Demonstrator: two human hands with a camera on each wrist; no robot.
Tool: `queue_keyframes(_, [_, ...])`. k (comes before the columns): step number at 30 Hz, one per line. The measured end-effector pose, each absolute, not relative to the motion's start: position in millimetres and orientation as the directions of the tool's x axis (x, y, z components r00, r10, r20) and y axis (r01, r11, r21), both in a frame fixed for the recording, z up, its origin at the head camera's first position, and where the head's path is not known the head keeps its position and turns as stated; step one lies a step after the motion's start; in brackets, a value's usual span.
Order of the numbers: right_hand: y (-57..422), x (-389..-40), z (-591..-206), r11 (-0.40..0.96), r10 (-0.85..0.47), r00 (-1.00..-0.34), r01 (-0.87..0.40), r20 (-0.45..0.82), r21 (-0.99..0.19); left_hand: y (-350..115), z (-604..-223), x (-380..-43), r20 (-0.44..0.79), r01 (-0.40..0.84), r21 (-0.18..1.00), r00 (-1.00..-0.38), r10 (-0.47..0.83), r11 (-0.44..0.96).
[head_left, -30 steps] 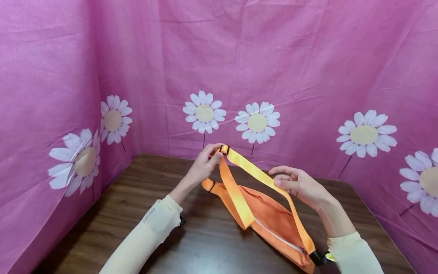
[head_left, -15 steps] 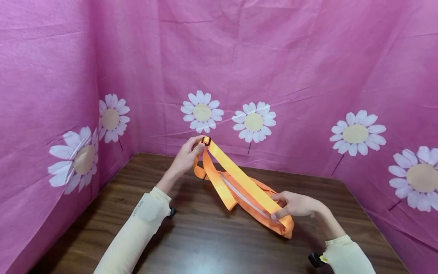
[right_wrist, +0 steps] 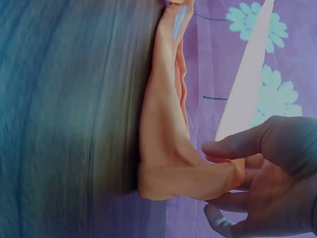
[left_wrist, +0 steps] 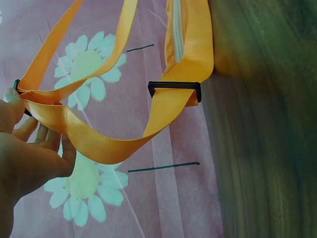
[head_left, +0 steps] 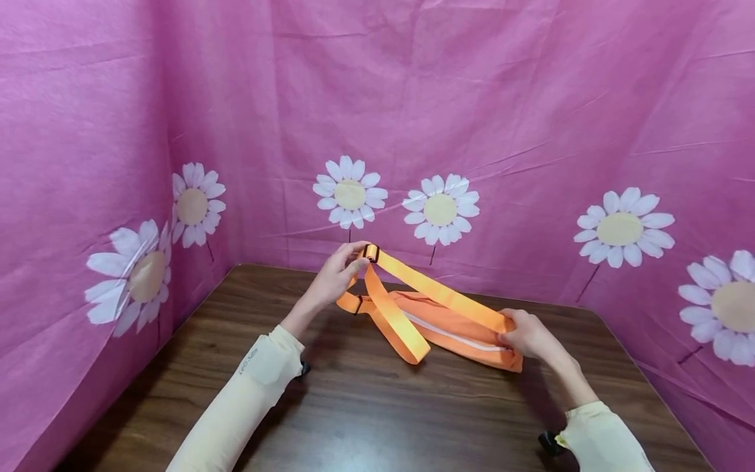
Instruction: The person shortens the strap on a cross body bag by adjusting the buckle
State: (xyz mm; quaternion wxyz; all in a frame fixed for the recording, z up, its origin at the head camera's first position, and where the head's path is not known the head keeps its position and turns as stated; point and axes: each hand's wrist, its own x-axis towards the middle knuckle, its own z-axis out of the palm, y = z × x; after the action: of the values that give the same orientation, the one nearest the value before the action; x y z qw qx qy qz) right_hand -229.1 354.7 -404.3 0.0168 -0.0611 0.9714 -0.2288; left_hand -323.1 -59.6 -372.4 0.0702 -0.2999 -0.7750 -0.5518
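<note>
An orange waist bag with a white zipper hangs low over the table. My left hand pinches its orange strap at the black slider buckle, and a loop of strap droops below. A second black slider shows on the strap beside the bag's end in the left wrist view. At the bag's other end, my right hand pinches the strap between thumb and fingers, as the right wrist view also shows. Between the two hands the upper strap runs nearly straight.
A dark wooden table lies beneath. Pink cloth printed with white daisies surrounds it at the back and sides. Small black devices sit by both cuffs, one at the right cuff.
The right hand has moved along the strap to the bag's end and grips there. The bag has swung up and leftward, nearer level. The left hand has shifted slightly left, holding the slider throughout.
</note>
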Motion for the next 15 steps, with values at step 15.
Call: queue_keyframes(15, [302.1,-214.7,-353.3,0.678,-0.250,-0.968,-0.201,0.036,-0.707,-28.2,-372.0,-301.4,0.472,0.685,0.694,-0.667,0.576,0.223])
